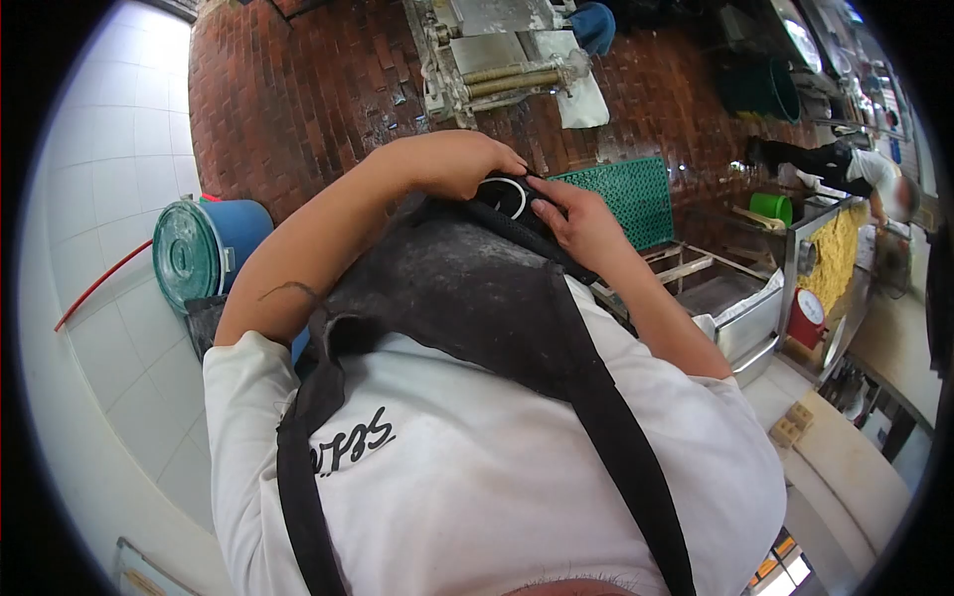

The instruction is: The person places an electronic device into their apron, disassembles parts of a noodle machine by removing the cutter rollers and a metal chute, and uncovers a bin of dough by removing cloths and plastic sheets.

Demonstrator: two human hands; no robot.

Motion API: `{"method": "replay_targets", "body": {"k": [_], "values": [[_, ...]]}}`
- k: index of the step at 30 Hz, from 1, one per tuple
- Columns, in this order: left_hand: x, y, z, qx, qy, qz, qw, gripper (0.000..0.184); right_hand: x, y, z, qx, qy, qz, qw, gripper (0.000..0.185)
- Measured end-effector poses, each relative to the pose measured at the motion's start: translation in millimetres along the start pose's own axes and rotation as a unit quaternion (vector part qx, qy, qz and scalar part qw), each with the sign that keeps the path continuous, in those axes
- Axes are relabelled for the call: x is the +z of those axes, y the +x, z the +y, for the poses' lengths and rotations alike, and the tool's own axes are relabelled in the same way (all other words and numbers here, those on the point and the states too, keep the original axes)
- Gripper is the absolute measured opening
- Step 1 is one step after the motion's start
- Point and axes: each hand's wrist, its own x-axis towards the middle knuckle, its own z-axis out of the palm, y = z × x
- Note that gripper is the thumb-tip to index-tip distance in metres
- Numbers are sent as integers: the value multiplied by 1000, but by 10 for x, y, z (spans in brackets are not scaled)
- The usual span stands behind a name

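Note:
My left hand [467,165] is curled at the upper edge of a black pouch-like thing [527,233] in front of my waist, its fingertips partly hidden. From the other side my right hand [586,226] grips the rim of the same black thing between thumb and fingers. A white ring-shaped loop [521,195] shows in the dark opening between both hands. Whether the black thing is a bag or part of the apron I cannot tell. Below the hands, a black apron [457,288] with pale dusty smears hangs over my white T-shirt [497,457].
A roller machine [507,79] stands on the red brick floor [288,89] ahead. At left is a blue bin [243,233] with a green lid. A green plastic grate [626,199], a red scale [806,318] and a tray of yellow crumbly material [833,258] are at right, near another person [874,179].

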Motion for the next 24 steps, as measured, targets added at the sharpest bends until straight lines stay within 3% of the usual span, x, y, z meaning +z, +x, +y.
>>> {"method": "replay_targets", "body": {"k": [6, 9, 12, 15, 18, 21, 24], "values": [[-46, -56, 110, 7, 58, 27, 998, 62, 48, -38, -169, -50, -111, 60, 991, 29], [-101, -107, 129, -1, 53, 30, 998, 62, 129, -52, -252, 76, -76, 71, 992, 23], [-105, -128, 119, -1, 58, 34, 998, 63, 175, -38, -32, -82, -62, 114, 988, 21], [-103, -155, 123, -4, 75, 36, 997, 63, 95, -13, -58, -212, -173, 132, 953, 24], [-119, -191, 150, 1, 78, 32, 996, 58, -17, 63, -111, -186, -225, 169, 941, 26], [-57, -201, 129, 11, 68, 42, 997, 55, 118, 113, 160, 81, -14, 66, 994, 25], [34, -221, 96, 18, 63, 62, 996, 58, 107, 156, 55, 105, -4, 4, 994, 28]]}}
